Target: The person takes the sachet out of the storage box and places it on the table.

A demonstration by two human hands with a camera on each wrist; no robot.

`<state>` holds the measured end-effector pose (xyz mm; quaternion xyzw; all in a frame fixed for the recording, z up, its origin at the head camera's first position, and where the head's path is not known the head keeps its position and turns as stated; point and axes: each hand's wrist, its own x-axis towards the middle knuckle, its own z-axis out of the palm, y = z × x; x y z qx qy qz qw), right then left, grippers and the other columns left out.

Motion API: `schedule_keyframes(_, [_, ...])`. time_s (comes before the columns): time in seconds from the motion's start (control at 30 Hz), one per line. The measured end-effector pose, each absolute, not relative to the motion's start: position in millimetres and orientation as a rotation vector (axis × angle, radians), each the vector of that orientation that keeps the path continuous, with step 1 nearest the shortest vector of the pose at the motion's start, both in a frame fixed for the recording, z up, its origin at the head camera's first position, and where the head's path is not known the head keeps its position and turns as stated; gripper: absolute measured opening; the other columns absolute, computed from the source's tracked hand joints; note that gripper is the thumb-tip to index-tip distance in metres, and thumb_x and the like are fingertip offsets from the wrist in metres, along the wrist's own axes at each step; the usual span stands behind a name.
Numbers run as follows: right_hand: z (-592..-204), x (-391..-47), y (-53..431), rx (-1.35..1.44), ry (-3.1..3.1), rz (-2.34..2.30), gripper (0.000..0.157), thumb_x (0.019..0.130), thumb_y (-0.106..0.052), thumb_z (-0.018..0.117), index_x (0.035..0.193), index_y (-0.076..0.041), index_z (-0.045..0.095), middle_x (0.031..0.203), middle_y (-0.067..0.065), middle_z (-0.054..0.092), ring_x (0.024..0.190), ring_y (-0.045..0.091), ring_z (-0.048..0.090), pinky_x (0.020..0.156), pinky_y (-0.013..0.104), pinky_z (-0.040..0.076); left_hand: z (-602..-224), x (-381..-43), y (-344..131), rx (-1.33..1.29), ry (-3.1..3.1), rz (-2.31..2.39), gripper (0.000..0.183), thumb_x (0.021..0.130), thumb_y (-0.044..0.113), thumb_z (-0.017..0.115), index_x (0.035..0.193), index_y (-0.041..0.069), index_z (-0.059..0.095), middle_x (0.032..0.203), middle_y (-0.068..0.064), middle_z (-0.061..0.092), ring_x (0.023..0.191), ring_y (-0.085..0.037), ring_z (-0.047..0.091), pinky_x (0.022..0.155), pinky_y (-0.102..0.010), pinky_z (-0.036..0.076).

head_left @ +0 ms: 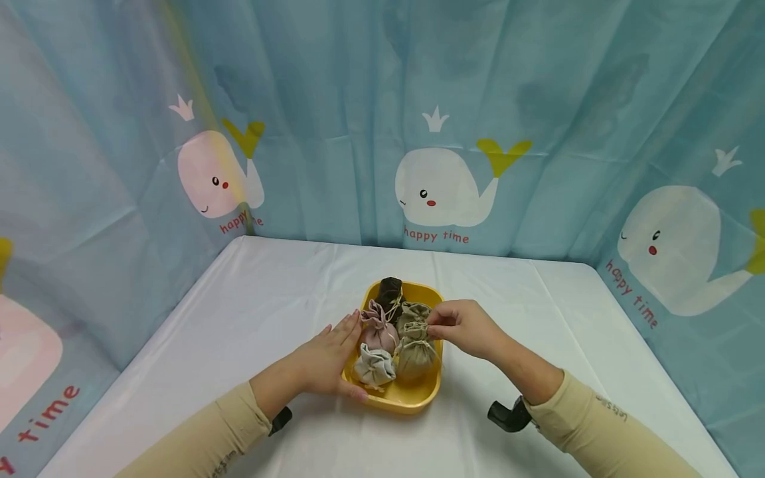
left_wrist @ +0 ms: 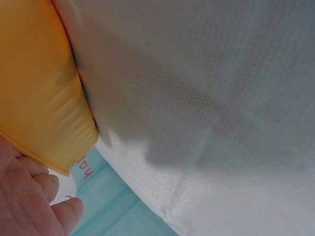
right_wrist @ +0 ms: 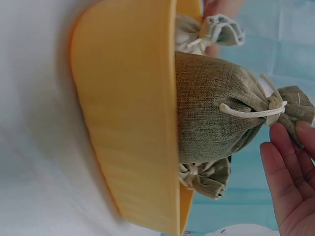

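Observation:
A yellow plastic basin (head_left: 406,402) holds several small drawstring pouches. My right hand (head_left: 467,326) pinches the gathered neck of an olive-green pouch (head_left: 417,358) at the basin's near right. In the right wrist view this pouch (right_wrist: 211,105) bulges above the rim, its pale cord tied below my fingertips. My left hand (head_left: 327,358) lies along the basin's left side with fingers extended, touching its rim. Close to that hand, inside, are a pink pouch (head_left: 380,337) and a pale grey pouch (head_left: 374,365). The left wrist view shows the basin's outer wall (left_wrist: 44,93) beside my fingers.
A dark brown pouch (head_left: 390,292) and another olive pouch (head_left: 414,311) sit toward the basin's far end. White cloth covers the table (head_left: 287,285). Blue curtains (head_left: 335,133) printed with whales enclose the back and sides.

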<state>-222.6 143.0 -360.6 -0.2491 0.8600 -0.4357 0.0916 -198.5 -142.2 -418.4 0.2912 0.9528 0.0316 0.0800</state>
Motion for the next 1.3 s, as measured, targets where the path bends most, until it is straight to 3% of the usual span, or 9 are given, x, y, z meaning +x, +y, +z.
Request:
schedule_keyframes(0.7, [-331, -219, 154, -0.758, 2.541, -1.418, 0.005, 0.085, -0.011, 0.065, 0.082, -0.009, 0.068, 0.079, 0.003, 0.067, 0.078, 0.023, 0.065, 0.071, 0.03, 0.054, -419, -200, -143, 0.865, 2.848, 0.104, 0.13, 0.057, 0.091, 0.036, 0.146, 0.005, -0.001, 0.153, -0.011, -0.005, 0.14, -0.025, 0.001, 0.109, -0.048, 0.017])
schedule_keyframes(0.97, [-324, -221, 163, -0.734, 2.577, -1.452, 0.004, 0.084, -0.009, 0.065, 0.083, -0.008, 0.069, 0.081, 0.005, 0.068, 0.077, 0.016, 0.066, 0.072, 0.028, 0.054, -418, -199, -142, 0.847, 2.839, 0.098, 0.13, 0.056, 0.091, 0.035, 0.146, 0.005, -0.001, 0.153, -0.011, -0.006, 0.14, -0.024, 0.0, 0.109, -0.048, 0.017])
schedule_keyframes(1.3, [-323, -229, 182, -0.724, 2.617, -1.519, 0.007, 0.084, -0.011, 0.066, 0.084, -0.005, 0.069, 0.084, 0.008, 0.068, 0.078, 0.018, 0.067, 0.073, 0.027, 0.053, -418, -199, -141, 0.833, 2.837, 0.084, 0.131, 0.055, 0.092, 0.036, 0.146, 0.006, -0.002, 0.153, -0.009, -0.007, 0.14, -0.022, -0.002, 0.109, -0.047, 0.016])
